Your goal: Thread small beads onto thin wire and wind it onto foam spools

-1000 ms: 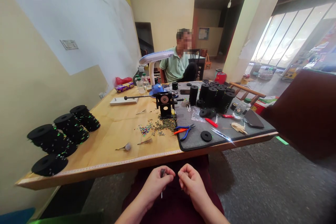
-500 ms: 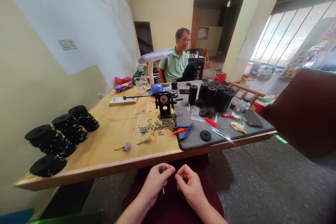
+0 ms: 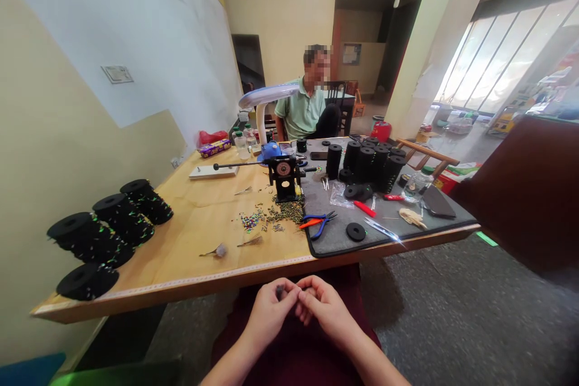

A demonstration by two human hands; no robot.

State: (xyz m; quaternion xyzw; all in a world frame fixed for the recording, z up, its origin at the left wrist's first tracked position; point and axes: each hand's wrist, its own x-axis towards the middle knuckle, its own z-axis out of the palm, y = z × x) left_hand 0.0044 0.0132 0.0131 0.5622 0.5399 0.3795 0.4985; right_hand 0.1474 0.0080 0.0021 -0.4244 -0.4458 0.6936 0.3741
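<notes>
Above my lap, just off the table's front edge, both hands meet at the fingertips. My left hand is closed on a small dark feather-like tuft, which shows between thumb and fingers. My right hand is closed in a pinch against the left thumb tip; what it pinches, if anything, is too small to make out. On the wood nearest my hands lie a grey feathery tuft and a thin brownish tuft.
A black vise-like device stands mid-table behind small metallic pieces and coloured beads. Blue-orange pliers, tweezers and black foam spools lie on the grey mat. More spools stand left. A person sits beyond the lamp.
My right hand has moved left to meet my left fingertips, closing the small gap between them. The pale stem that hung below my left hand no longer shows. The view has shifted slightly.
</notes>
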